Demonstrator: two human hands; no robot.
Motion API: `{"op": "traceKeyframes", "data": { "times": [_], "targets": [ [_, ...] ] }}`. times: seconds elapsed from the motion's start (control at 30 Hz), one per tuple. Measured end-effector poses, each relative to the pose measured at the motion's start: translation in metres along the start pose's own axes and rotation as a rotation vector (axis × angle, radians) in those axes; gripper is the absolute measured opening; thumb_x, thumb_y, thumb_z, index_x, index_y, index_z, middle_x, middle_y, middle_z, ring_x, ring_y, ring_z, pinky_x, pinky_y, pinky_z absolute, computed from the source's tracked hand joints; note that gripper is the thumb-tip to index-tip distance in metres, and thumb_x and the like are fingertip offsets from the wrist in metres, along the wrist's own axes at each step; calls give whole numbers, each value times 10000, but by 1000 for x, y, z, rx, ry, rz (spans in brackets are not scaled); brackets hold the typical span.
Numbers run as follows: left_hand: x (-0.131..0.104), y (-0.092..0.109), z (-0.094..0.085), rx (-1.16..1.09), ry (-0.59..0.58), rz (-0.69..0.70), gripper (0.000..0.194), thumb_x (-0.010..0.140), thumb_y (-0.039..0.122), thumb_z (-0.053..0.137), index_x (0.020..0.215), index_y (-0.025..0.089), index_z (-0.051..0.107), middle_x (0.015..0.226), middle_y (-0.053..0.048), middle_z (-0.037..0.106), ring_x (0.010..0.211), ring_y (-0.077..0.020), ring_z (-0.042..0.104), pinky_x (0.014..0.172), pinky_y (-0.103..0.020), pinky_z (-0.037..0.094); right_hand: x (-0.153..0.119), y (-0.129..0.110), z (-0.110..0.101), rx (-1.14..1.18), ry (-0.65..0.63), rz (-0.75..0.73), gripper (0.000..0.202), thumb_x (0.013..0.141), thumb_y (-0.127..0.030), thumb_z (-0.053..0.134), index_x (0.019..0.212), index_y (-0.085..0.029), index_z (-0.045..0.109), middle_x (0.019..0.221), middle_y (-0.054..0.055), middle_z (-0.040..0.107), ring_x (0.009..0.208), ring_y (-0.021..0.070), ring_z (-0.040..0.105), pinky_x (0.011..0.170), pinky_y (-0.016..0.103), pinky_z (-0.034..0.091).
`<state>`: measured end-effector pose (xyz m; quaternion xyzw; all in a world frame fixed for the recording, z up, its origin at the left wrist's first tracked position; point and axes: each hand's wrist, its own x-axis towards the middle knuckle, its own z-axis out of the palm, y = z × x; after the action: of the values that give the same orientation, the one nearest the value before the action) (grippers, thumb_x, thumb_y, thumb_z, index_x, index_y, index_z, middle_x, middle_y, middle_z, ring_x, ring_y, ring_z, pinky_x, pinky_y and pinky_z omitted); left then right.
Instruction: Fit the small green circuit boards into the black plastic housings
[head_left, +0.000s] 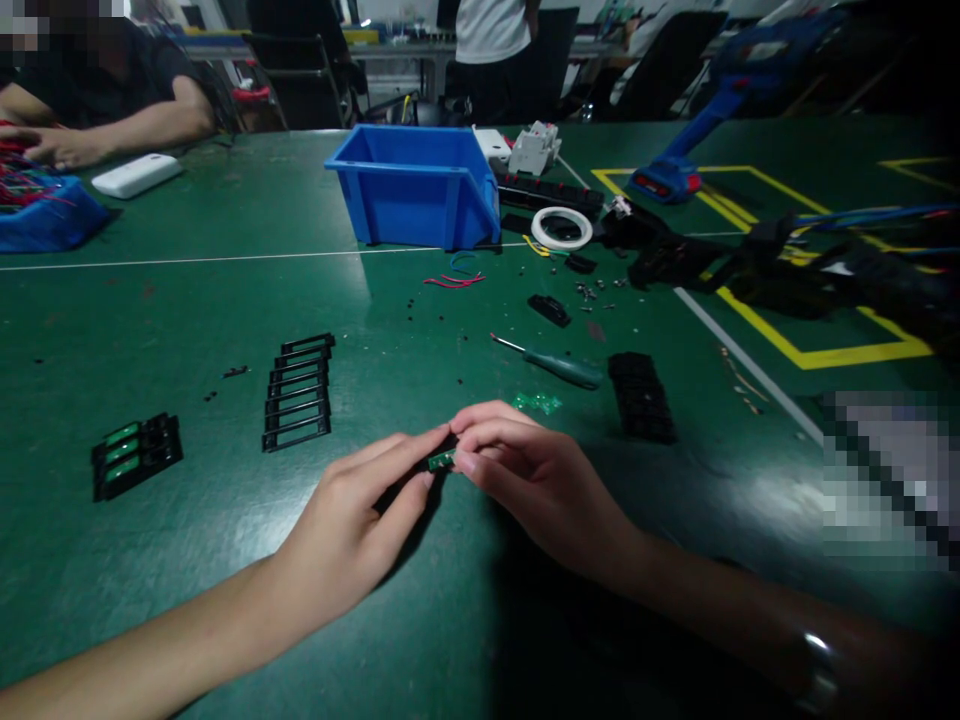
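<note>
Over the front middle of the table, my left hand (349, 510) and my right hand (544, 480) meet at the fingertips around a small green circuit board (441, 461). My left thumb and forefinger grip its left side, where something dark shows in part. The right fingers are pinched on the other end and cover it. Just beyond my right hand lie several small green boards (537, 402). To the left rests a black ladder-like plastic frame (298, 392), and farther left a black holder (137, 455) carries green boards. A dark block of black parts (641, 396) lies to the right.
A green-handled screwdriver (561, 368) lies beyond my hands. Behind it are loose screws (590, 292), red wires (454, 282), a roll of white tape (561, 229) and a blue bin (416, 190). A blue cordless drill (686, 150) stands back right. Another person (142, 100) sits back left.
</note>
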<state>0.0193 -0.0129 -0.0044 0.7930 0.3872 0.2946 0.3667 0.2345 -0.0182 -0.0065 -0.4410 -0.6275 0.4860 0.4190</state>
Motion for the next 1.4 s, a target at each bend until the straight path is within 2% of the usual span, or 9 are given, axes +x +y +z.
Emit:
{"op": "traceKeyframes", "data": {
  "times": [0.37, 0.83, 1.3, 1.4],
  "targets": [
    [0, -2, 0, 5, -4, -9, 415, 1012, 181, 544, 1417, 267, 578, 1163, -26, 717, 1025, -144, 668, 877, -251, 516, -2, 0, 0, 0, -18, -21, 126, 961, -230, 645, 871, -201, 728, 1152, 66, 638, 1133, 196, 614, 955, 331, 484],
    [1, -1, 0, 12, -24, -19, 416, 1011, 175, 531, 1418, 245, 584, 1130, -47, 722, 997, -166, 672, 857, -275, 522, -2, 0, 2, 28, 5, 14, 85, 918, -248, 705, 850, -202, 728, 1160, 70, 628, 1074, 203, 638, 821, 303, 530],
    [1, 1, -1, 12, -30, -8, 405, 1019, 193, 529, 1420, 220, 578, 1168, -71, 718, 1018, -179, 675, 860, -287, 534, -2, -2, 2, 15, 27, -10, 96, 914, -207, 693, 824, -192, 723, 1135, 77, 640, 1110, 206, 626, 882, 319, 521],
    [0, 1, 0, 27, -25, 1, 408, 1020, 184, 530, 1423, 233, 572, 1175, -58, 718, 1022, -167, 676, 865, -274, 529, -2, -2, 2, 23, 34, -13, 94, 913, -201, 689, 824, -189, 714, 1140, 79, 635, 1101, 205, 628, 845, 303, 533]
  ]
}}
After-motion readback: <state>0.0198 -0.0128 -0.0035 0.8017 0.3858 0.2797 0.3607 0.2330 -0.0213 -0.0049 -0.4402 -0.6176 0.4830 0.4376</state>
